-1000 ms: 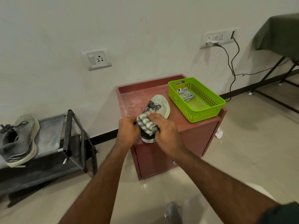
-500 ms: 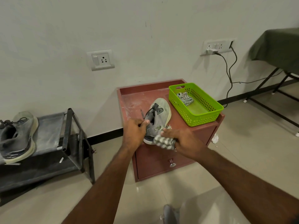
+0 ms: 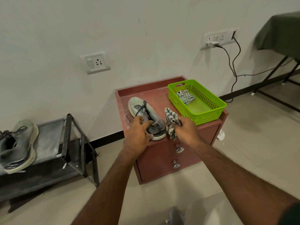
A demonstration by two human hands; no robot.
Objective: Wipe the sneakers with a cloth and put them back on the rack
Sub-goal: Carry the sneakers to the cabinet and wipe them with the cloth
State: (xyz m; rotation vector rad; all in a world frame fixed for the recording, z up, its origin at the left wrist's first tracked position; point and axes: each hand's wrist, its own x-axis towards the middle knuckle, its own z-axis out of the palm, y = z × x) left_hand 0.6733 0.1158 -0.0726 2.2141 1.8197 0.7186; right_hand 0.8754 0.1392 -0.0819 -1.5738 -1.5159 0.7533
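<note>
— Sneaker first: where is the grey cloth sneaker with the white sole [image 3: 146, 118]?
— It sits upright on the red-brown wooden counter [image 3: 160, 96], toe pointing far, heel at the near edge.
— What are the hands doing?
— The left hand [image 3: 138, 135] curls its fingers round the heel. The right hand [image 3: 186, 130] squeezes a grey-and-white striped cloth [image 3: 171, 123], just right of the sneaker.
— And the other shoe?
— A second grey sneaker [image 3: 17, 146] lies on the dark metal rack with grey fabric shelves [image 3: 68, 143], far to the left.
— Anything else on the counter?
— A bright green plastic basket with holes [image 3: 206, 109] stands on the right side. Another striped cloth [image 3: 185, 97] lies inside it.
</note>
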